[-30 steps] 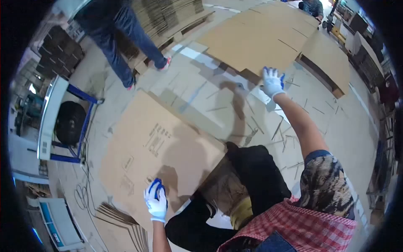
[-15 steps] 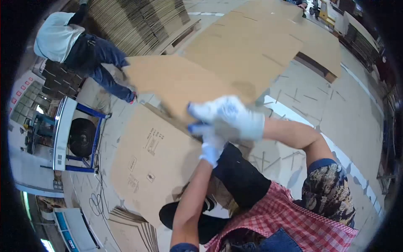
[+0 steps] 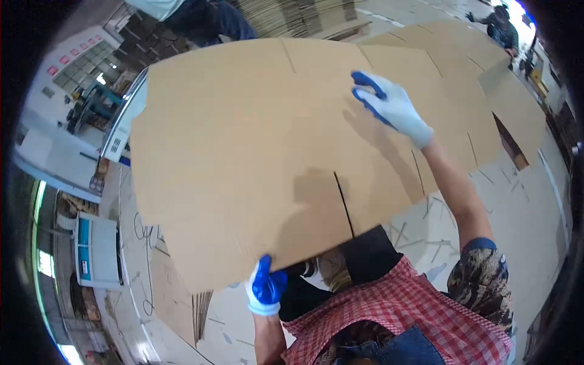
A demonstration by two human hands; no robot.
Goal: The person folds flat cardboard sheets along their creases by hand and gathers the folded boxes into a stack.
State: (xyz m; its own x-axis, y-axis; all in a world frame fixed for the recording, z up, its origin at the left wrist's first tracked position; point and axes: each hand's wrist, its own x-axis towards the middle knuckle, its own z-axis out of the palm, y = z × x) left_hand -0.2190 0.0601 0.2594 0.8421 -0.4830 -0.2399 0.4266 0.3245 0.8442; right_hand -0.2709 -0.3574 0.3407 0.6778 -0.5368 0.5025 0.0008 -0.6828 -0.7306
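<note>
A large flat cardboard sheet (image 3: 231, 146) with cut slots fills the middle of the view. At its near edge is my left hand (image 3: 266, 287), in a white glove with blue palm and fingers; the thumb lies on top and the fingers are closed around the edge. My right hand (image 3: 392, 108), gloved alike, hovers over the sheet's right part with thumb and fingers apart, holding nothing. Its shadow falls on the cardboard below. Further brown sheets (image 3: 450, 45) lie behind and to the right, partly covered.
A person in dark trousers (image 3: 210, 21) stands at the upper left, near stacked cardboard (image 3: 286, 18). Another person (image 3: 502, 30) crouches at the far right. A white machine (image 3: 97, 249) stands at left. Cardboard scraps (image 3: 438, 246) litter the floor. Cables (image 3: 146, 267) lie at left.
My hands, close together before, are now wide apart, the right one farther out. The sheet now spreads across the view, covering the printed cardboard. My view has shifted.
</note>
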